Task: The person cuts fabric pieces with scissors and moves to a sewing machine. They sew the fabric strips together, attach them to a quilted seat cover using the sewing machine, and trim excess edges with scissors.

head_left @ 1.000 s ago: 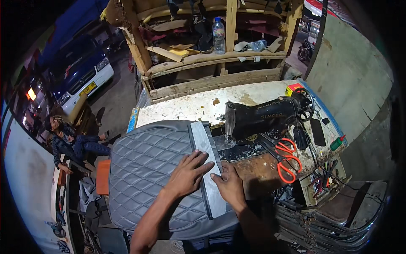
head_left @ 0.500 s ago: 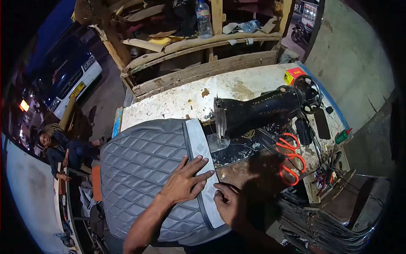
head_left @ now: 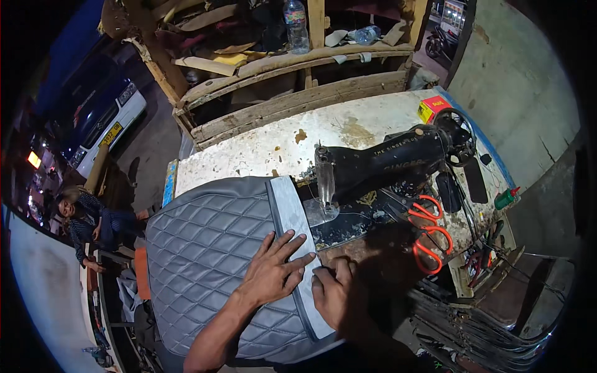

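Note:
A dark grey, diamond-quilted cover (head_left: 205, 242) lies across the left of the table. Along its right edge runs a pale grey strip (head_left: 289, 202) bordered by a dark band. My left hand (head_left: 273, 267) lies flat with fingers spread, partly on the quilting and partly on the strip. My right hand (head_left: 336, 292) is closed at the strip's right edge, thumb and curled forefinger against it; its fingertips are partly hidden. Just beyond the strip's upper end stands a black sewing machine (head_left: 385, 158), its needle end close to the strip but apart from my hands.
Orange-handled scissors (head_left: 429, 230) lie right of the machine bed. Farther right are a green bottle (head_left: 506, 199) and a red-yellow box (head_left: 432, 109). A wooden frame (head_left: 298, 99) holding a plastic bottle (head_left: 296, 28) stands behind the table. At far left sits another person (head_left: 102, 221).
My right hand has shifted slightly up and left along the strip's edge, its fingers more curled. The left hand stays flat in place. The view has tilted a little.

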`<move>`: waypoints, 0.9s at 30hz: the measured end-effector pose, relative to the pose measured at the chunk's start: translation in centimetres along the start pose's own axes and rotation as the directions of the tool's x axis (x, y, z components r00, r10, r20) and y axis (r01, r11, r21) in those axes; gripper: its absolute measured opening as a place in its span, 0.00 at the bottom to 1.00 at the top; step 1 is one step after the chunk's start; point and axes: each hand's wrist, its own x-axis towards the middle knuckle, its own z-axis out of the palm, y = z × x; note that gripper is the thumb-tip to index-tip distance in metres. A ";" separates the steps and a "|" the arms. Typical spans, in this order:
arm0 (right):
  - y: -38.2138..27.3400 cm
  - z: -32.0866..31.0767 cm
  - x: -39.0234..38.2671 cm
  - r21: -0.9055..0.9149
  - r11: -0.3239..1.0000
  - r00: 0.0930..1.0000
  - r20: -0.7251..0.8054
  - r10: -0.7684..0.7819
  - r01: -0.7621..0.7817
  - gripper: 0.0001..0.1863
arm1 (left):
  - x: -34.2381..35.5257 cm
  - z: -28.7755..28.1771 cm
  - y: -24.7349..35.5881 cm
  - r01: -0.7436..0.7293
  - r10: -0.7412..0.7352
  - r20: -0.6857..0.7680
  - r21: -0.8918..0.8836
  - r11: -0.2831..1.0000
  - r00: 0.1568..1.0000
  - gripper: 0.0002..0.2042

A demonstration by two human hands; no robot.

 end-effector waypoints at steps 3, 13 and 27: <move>1.5 1.6 3.9 0.085 0.987 0.989 -0.073 -0.132 0.138 0.14 | 0.3 0.2 0.1 -0.006 0.006 -0.005 -0.059 0.998 1.000 0.12; 1.6 3.6 5.4 -0.156 0.952 0.963 0.097 -0.250 0.263 0.22 | 9.9 -4.7 -13.2 0.311 -0.368 -0.369 -0.205 0.928 0.853 0.19; 2.3 3.8 5.5 -0.119 0.968 0.960 0.202 -0.196 0.222 0.23 | 18.3 -10.8 -18.4 0.370 -0.066 0.582 -0.421 0.828 0.811 0.21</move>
